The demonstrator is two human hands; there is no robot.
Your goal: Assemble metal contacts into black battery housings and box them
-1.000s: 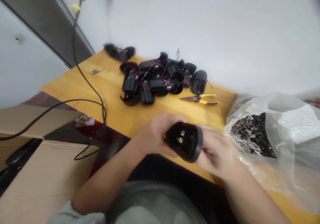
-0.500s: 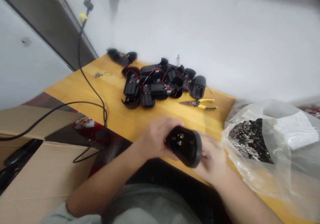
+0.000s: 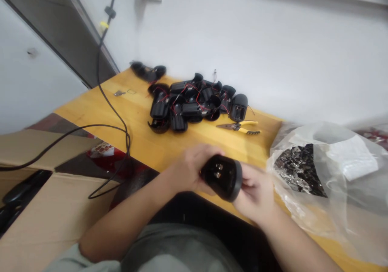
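A glossy black housing (image 3: 222,177) with small metal contacts inside is held over the table's near edge. My left hand (image 3: 194,169) grips its left side, the fingers wrapped round it and partly hidden. On the right, my right hand (image 3: 256,189) holds the rim, its fingers curled behind the housing. Beyond the hands lies a pile of black housings (image 3: 190,108) with thin red wires. Yellow-handled pliers (image 3: 239,127) rest just in front of the pile's right end.
A clear plastic bag (image 3: 342,207) of small shiny metal parts (image 3: 300,169) sits at the right. Small metal pieces (image 3: 119,93) lie at the table's (image 3: 136,130) left. A black cable (image 3: 101,86) hangs at the left above an open cardboard box (image 3: 57,211).
The view has tilted slightly, shifting the scene a little. Both hands keep hold of the black housing, which has moved slightly left in the view.
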